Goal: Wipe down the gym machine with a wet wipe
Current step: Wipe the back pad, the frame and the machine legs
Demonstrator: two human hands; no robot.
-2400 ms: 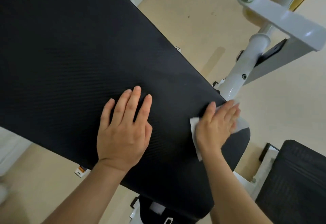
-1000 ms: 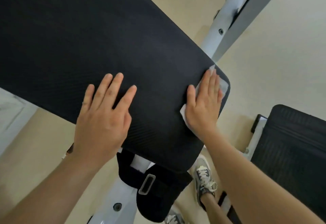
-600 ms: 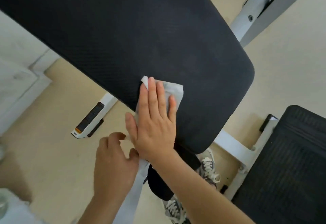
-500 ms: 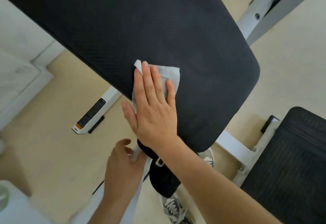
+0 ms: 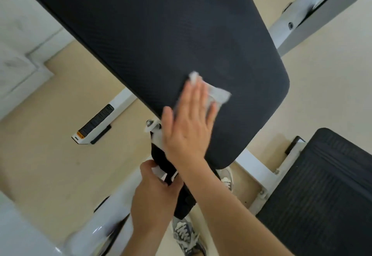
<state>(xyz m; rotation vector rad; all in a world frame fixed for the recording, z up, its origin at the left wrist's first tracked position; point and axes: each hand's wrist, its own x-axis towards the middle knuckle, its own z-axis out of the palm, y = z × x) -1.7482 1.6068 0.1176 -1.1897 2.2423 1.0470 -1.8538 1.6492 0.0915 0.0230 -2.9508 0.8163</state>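
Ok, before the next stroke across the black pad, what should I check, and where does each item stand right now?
1. Wet wipe under control: ok; the right hand presses it with straight fingers onto the black pad.
2. Wipe lying smooth: cannot tell; there is motion blur, though its far corner looks bunched.
3. Left hand off the wiping surface: ok; it sits below the pad's near edge.
4. Left hand's hold: cannot tell; its fingers curl by the black fitting under the pad.
5. Pad surface ahead of the wipe: ok; nothing lies on it.
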